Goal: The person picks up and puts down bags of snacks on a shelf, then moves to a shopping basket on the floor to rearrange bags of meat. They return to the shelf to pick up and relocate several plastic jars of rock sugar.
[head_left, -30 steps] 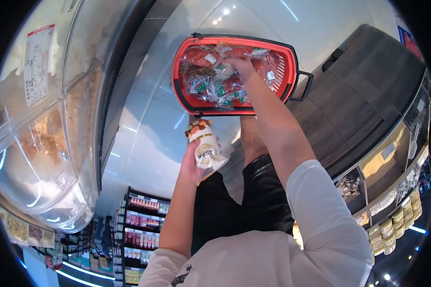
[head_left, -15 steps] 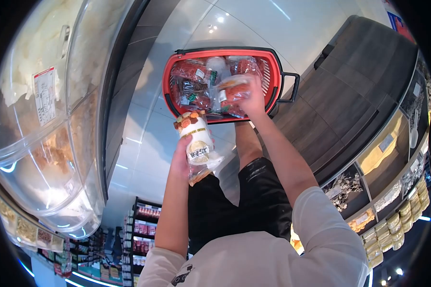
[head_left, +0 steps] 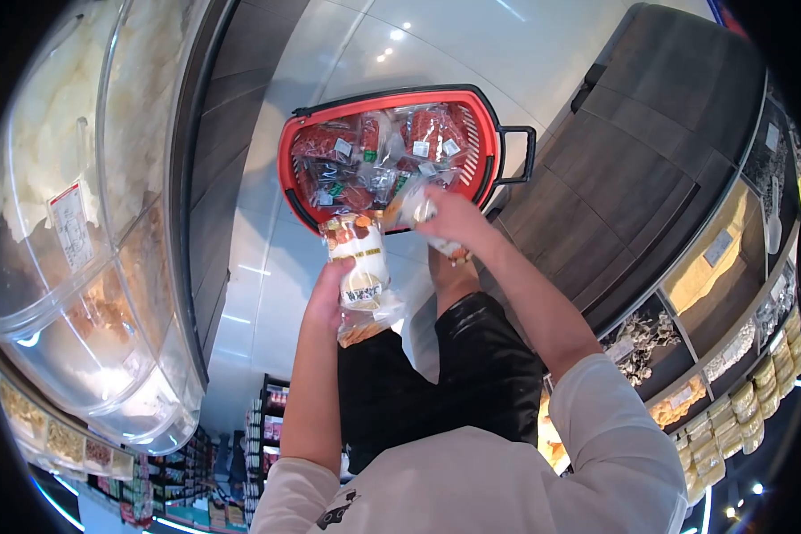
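Note:
My left hand [head_left: 334, 289] is closed round a clear package [head_left: 361, 267] with a white label and brown and orange pieces printed at its top. My right hand [head_left: 454, 221] grips a second, similar package [head_left: 416, 206], tilted over the near edge of a red basket [head_left: 287, 169]. Inside the basket lie several clear bags [head_left: 432, 132] of red goods with small white labels. The basket has a black rim and a black handle on its right.
Clear bulk bins [head_left: 71, 214] with a price label curve along the left. On the right stands a dark wood-look counter [head_left: 632, 151], with trays of dried goods [head_left: 645, 347] beyond it. Shelves with packages [head_left: 271, 427] are at the lower left.
A red-filled bag has left my right hand, which now holds a white-labelled package and is nearer the basket's front edge. The basket appears slightly further left in view.

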